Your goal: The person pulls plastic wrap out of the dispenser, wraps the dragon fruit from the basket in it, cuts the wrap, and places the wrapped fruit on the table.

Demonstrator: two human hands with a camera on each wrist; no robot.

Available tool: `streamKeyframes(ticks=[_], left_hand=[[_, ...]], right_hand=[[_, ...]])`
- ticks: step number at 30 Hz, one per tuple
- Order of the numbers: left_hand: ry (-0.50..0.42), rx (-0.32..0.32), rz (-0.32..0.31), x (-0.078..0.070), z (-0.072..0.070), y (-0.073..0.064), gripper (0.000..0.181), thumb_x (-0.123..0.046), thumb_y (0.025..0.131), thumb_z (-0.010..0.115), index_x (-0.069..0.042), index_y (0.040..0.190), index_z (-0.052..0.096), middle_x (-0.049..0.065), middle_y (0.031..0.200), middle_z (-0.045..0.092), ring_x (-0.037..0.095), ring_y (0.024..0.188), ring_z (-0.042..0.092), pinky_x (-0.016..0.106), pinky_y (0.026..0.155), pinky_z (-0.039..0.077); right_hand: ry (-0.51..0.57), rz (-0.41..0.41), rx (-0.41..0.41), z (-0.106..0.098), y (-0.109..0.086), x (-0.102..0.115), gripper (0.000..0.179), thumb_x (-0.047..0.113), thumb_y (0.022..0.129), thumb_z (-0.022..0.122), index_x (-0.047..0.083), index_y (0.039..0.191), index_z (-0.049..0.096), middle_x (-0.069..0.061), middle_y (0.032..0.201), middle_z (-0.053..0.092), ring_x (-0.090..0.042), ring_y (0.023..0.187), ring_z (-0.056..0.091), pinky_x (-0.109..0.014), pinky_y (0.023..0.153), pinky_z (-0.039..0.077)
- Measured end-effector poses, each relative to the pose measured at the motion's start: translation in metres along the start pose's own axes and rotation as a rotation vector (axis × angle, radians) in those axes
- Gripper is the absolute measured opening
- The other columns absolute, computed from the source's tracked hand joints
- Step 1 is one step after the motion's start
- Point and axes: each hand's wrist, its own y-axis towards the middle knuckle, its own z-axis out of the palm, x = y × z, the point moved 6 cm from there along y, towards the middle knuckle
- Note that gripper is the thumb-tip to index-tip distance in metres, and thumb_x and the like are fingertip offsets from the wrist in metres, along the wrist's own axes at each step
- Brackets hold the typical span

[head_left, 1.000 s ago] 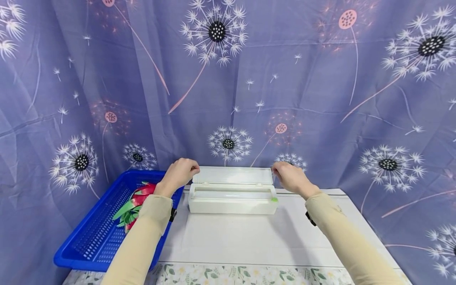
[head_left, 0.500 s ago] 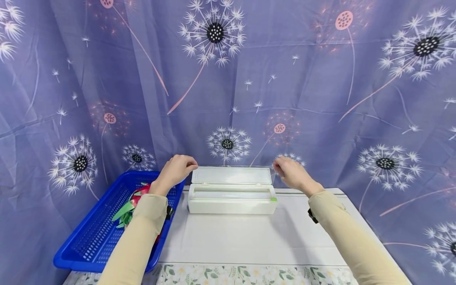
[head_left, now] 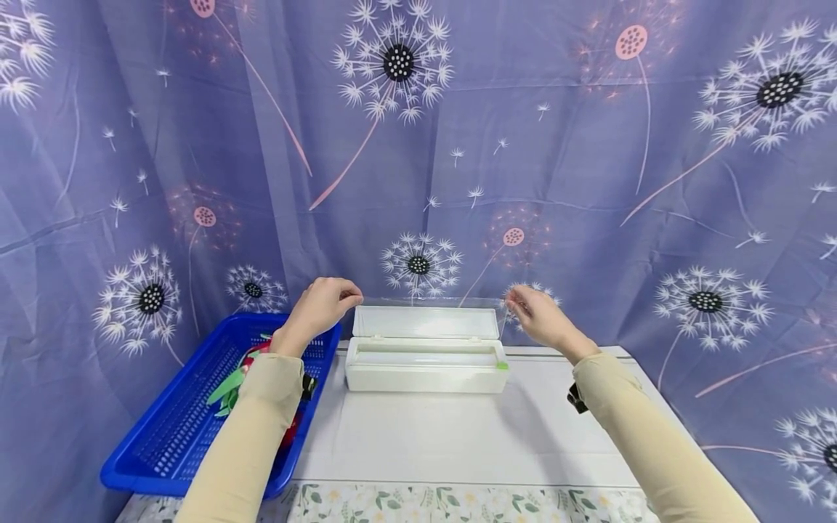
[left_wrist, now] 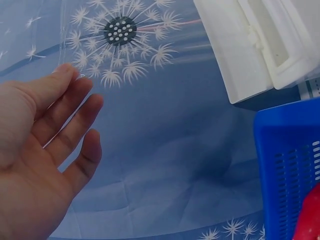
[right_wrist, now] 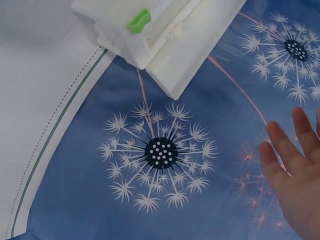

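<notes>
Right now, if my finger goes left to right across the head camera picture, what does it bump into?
Blue basket, left hand, open white box, right hand.

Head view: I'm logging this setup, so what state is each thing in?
Clear film: spanning hand to hand
Left hand: pinching film
Right hand: apparently pinching film
White box: open
Lid: tipped back
Green tab: at box's right end
Blue basket: upright, loaded
Red-and-green items: partly hidden
Curtain: hanging, creased

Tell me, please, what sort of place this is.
Perhaps a staged tabletop workspace: dandelion-patterned cloth hangs at the back and both sides, and an open white box stands on the white table.
</notes>
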Motion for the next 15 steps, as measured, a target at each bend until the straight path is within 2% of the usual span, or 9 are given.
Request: streamKeyframes(ticks=[6, 12, 15], left_hand=[[-0.018, -0.008, -0.010, -0.001, -0.006, 0.000, 0.016, -0.026, 0.097, 0.063, -0.016, 0.102, 0.075, 0.000, 0.094, 0.070, 0.014, 0.072, 0.060, 0.035, 0.064, 0.049], [-0.030, -0.011, -0.001, -0.004, -0.012, 0.000, 0.016, -0.027, 0.098, 0.062, -0.017, 0.103, 0.075, 0.000, 0.097, 0.070, 0.014, 0.074, 0.061, 0.036, 0.066, 0.050], [-0.035, -0.021, 0.007, -0.005, -0.016, 0.000, 0.016, -0.026, 0.098, 0.062, -0.017, 0.103, 0.075, 0.000, 0.098, 0.070, 0.015, 0.076, 0.062, 0.037, 0.067, 0.051]], right_hand=[[0.043, 0.037, 0.000, -0.005, 0.000, 0.000, 0.006, 0.009, 0.101, 0.054, 0.006, 0.098, 0.059, -0.004, 0.079, 0.059, -0.017, 0.062, 0.050, -0.035, 0.058, 0.045], [0.045, 0.011, -0.028, -0.012, 0.002, 0.004, 0.008, 0.008, 0.100, 0.055, 0.004, 0.100, 0.061, -0.008, 0.088, 0.064, -0.021, 0.071, 0.059, -0.038, 0.066, 0.051], [0.028, -0.010, -0.043, -0.015, 0.004, 0.006, 0.007, 0.008, 0.100, 0.055, 0.004, 0.099, 0.061, -0.009, 0.084, 0.062, -0.019, 0.064, 0.055, -0.036, 0.061, 0.048]])
